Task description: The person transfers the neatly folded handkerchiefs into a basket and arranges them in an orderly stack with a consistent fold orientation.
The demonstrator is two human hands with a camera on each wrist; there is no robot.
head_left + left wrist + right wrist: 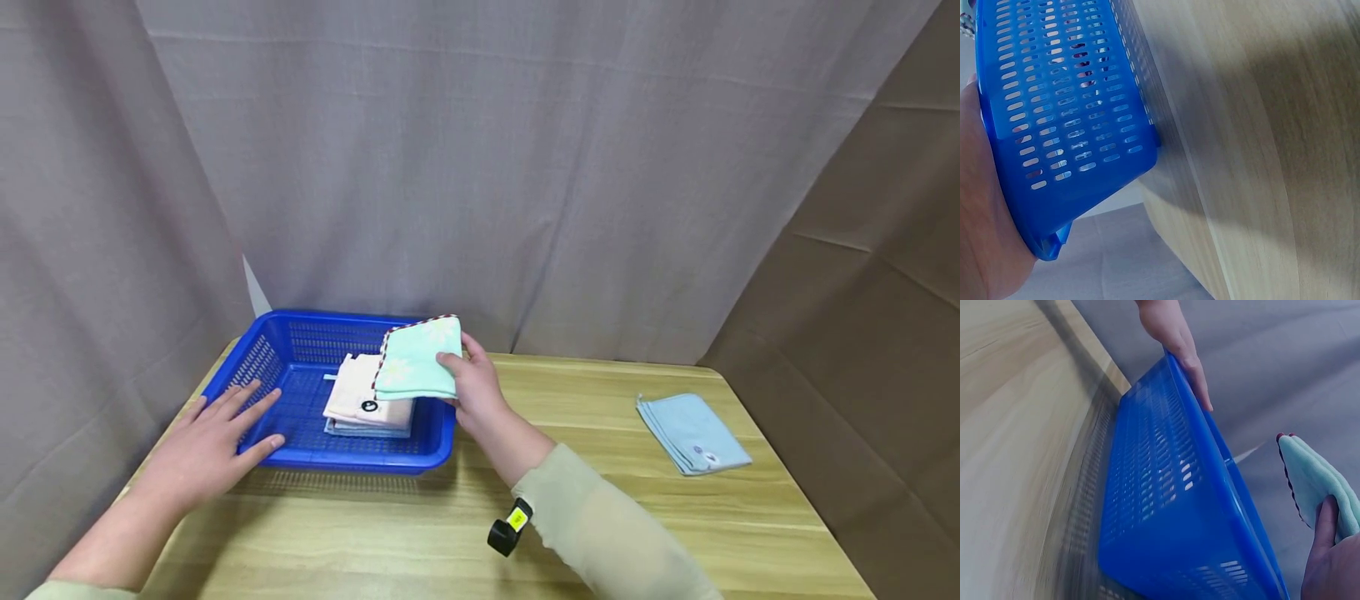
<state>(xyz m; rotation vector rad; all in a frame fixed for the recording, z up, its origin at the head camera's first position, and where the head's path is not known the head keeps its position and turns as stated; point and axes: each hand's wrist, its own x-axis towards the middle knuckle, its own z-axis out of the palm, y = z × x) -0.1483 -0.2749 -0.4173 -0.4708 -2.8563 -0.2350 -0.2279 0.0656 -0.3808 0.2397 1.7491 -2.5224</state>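
Observation:
A folded mint-green towel (417, 358) with pale flowers and a striped edge is pinched by my right hand (477, 385), thumb on top. It hovers over the right part of a blue plastic basket (337, 458). Below it in the basket lies a folded pale pink towel (351, 392) on top of a light blue folded towel (360, 429). My left hand (210, 446) rests at the basket's left front corner with its fingers spread and straight. In the right wrist view the mint-green towel (1316, 478) is above the rim level.
Another folded light blue towel (693, 435) with a small animal print lies on the wooden table (570, 387) at the right. A grey curtain (480, 167) hangs behind the table, and a brown panel (862, 333) borders it on the right.

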